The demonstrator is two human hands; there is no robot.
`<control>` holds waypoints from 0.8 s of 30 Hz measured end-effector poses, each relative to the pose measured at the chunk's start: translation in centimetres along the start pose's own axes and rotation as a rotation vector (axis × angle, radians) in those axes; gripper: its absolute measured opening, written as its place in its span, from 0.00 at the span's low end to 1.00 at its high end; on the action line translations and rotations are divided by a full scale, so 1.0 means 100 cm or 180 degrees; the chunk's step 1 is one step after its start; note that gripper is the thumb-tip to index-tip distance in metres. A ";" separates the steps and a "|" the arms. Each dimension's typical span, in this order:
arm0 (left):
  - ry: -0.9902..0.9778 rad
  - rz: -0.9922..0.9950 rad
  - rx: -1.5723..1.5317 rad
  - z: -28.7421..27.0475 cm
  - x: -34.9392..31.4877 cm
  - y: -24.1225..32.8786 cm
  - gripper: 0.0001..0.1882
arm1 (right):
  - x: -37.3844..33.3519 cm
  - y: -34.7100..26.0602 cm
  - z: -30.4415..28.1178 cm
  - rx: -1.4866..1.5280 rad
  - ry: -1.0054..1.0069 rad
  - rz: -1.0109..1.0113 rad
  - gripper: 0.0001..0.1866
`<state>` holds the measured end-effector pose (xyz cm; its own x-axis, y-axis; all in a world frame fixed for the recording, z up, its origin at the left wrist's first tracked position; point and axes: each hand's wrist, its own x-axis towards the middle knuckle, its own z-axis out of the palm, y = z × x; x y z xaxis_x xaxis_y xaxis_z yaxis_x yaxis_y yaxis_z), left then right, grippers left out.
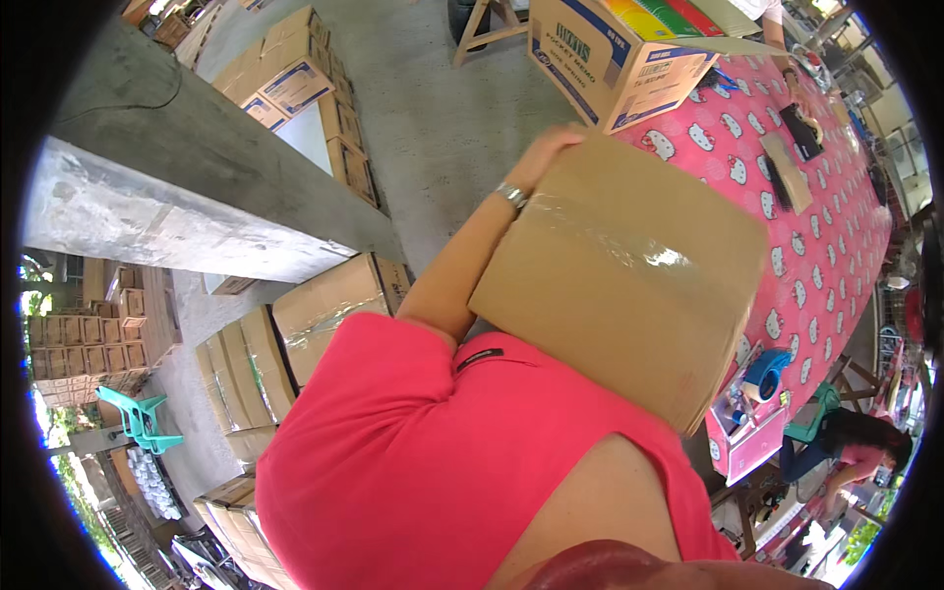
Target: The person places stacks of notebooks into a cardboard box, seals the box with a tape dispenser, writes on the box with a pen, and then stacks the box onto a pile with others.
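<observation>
A taped brown cardboard box is held up against my front, over the near edge of the pink table. My left hand, with a metal watch at its wrist, grips the box's far left corner; its fingertips curl behind the edge. The right hand is out of sight, and the box covers that side. Just beyond the held box stands a larger open carton with colourful packs in its top. Clear tape shines across the upper face of the held box.
The pink patterned table carries a blue tape dispenser near its corner. Another person's hand is at its far side. Someone sits at the lower right. Stacked cartons and a concrete pillar stand to the left.
</observation>
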<state>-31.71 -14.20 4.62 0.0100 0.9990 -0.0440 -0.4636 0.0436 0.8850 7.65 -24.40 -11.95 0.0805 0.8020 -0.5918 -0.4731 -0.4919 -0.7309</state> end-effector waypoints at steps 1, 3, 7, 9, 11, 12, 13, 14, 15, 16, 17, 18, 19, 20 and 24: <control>0.0469 -0.0031 -0.0069 -0.030 -0.018 -0.003 0.14 | 0.003 0.004 0.011 -0.0057 -0.0106 0.0047 0.24; 0.1084 -0.0058 -0.0301 -0.082 -0.049 -0.018 0.14 | 0.012 0.011 0.035 -0.0176 -0.0273 0.0112 0.24; 0.1739 0.0145 -0.0063 -0.143 -0.082 -0.007 0.14 | 0.033 0.027 0.090 -0.0397 -0.0518 0.0225 0.24; 0.2031 0.0384 0.0088 -0.190 -0.097 -0.005 0.14 | 0.047 0.036 0.124 -0.0520 -0.0633 0.0320 0.24; 0.2223 0.0622 0.0256 -0.243 -0.106 0.000 0.14 | 0.064 0.044 0.163 -0.0620 -0.0721 0.0390 0.24; 0.2286 0.0748 0.0340 -0.270 -0.111 0.006 0.14 | 0.073 0.048 0.183 -0.0669 -0.0766 0.0421 0.24; 0.2339 0.0854 0.0424 -0.292 -0.112 0.014 0.14 | 0.081 0.054 0.203 -0.0710 -0.0789 0.0462 0.24; 0.2482 0.0882 0.0588 -0.315 -0.109 0.023 0.14 | 0.090 0.058 0.223 -0.0748 -0.0814 0.0476 0.24; 0.2626 0.0882 0.0758 -0.335 -0.108 0.034 0.13 | 0.098 0.063 0.243 -0.0794 -0.0819 0.0503 0.25; 0.2761 0.0879 0.0932 -0.354 -0.106 0.046 0.13 | 0.107 0.068 0.263 -0.0836 -0.0820 0.0526 0.25; 0.2741 0.0781 0.0490 -0.379 -0.105 0.056 0.12 | 0.117 0.073 0.287 -0.0868 -0.0858 0.0551 0.25; 0.2711 0.0683 0.0050 -0.402 -0.103 0.065 0.12 | 0.124 0.077 0.306 -0.0887 -0.0877 0.0599 0.25; 0.2676 0.0594 -0.0393 -0.424 -0.099 0.073 0.11 | 0.131 0.083 0.325 -0.0930 -0.0915 0.0645 0.25; 0.2506 0.0540 -0.0539 -0.430 -0.090 0.085 0.11 | 0.139 0.087 0.341 -0.0985 -0.0880 0.0651 0.25; 0.2311 0.0443 -0.0952 -0.478 -0.055 0.122 0.10 | 0.178 0.102 0.413 -0.1145 -0.0892 0.0741 0.25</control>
<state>-79.73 -19.69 -6.49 -0.5976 0.7333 -0.3243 -0.6371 -0.1888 0.7473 -32.01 -1.10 -15.91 -0.2529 0.6932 -0.6749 -0.1146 -0.7141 -0.6906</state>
